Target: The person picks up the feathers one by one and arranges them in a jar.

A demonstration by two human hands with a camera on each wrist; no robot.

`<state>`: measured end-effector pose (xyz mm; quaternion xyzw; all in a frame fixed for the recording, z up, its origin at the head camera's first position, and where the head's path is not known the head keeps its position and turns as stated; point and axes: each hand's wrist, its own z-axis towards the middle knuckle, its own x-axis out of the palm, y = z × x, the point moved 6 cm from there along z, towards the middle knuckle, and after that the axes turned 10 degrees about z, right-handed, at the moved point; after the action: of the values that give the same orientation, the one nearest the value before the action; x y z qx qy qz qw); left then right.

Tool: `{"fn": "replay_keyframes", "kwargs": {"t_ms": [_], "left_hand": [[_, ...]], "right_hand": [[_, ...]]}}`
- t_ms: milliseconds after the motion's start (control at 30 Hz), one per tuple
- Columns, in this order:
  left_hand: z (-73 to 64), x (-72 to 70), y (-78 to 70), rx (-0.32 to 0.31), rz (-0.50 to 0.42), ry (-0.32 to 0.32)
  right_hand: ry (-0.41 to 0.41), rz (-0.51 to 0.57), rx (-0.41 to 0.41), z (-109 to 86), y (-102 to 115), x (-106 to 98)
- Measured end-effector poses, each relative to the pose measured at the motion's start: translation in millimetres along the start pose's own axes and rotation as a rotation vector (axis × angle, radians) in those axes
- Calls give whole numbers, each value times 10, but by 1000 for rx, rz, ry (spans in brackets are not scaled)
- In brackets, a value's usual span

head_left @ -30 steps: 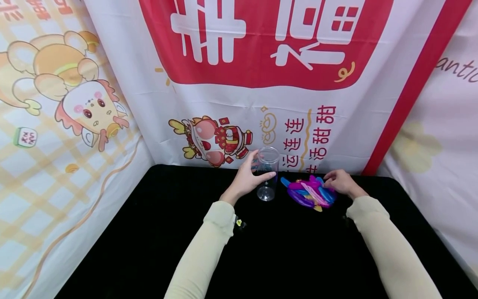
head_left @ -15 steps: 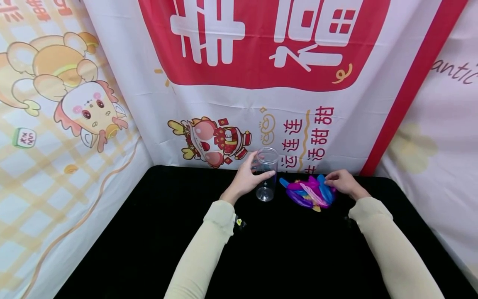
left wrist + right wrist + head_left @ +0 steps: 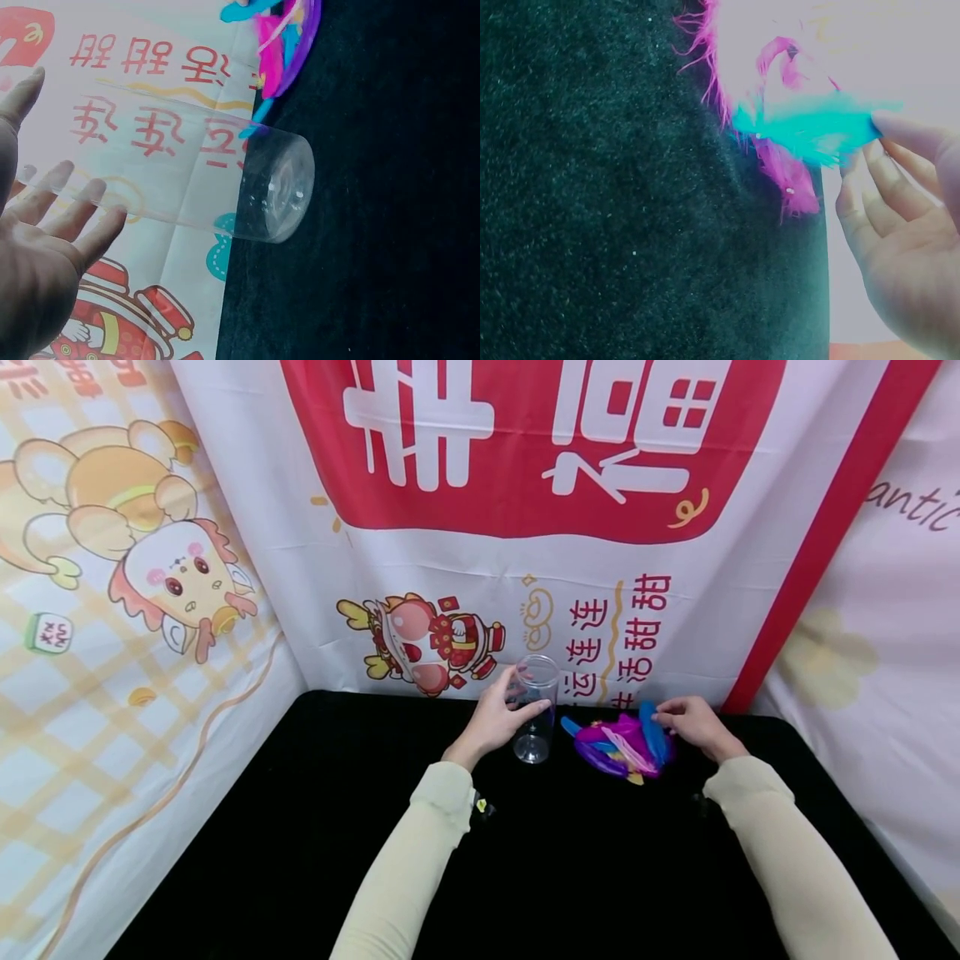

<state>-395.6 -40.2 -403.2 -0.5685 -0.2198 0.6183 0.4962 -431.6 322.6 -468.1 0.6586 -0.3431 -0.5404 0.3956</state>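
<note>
A tall clear plastic cup stands upright near the back of the black table. My left hand holds it around the upper part, thumb across the near side and fingers behind. In the left wrist view the see-through cup shows nothing inside. To its right lies a pile of feathers in purple, magenta, pink, blue and yellow. My right hand pinches the tip of a blue feather between thumb and index finger at the pile's right side. The feather's lower end overlaps the pile.
The black table ends at a white and red printed cloth hanging close behind the cup and feathers. More printed cloth hangs along the left side, and a pale cloth along the right.
The blue feather in my right hand has been raised and stands steeper above the pile. The right hand has moved slightly right. My left hand and the cup have stayed in place.
</note>
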Motion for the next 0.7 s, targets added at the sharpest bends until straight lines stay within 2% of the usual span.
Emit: {"fn": "replay_keyframes", "kwargs": {"t_ms": [333, 700], "left_hand": [[29, 25, 74, 40, 38, -20], [16, 7, 25, 62, 56, -28]], "right_hand": [[-93, 68, 2, -55, 58, -67], [-164, 97, -68, -93, 252, -102]]}}
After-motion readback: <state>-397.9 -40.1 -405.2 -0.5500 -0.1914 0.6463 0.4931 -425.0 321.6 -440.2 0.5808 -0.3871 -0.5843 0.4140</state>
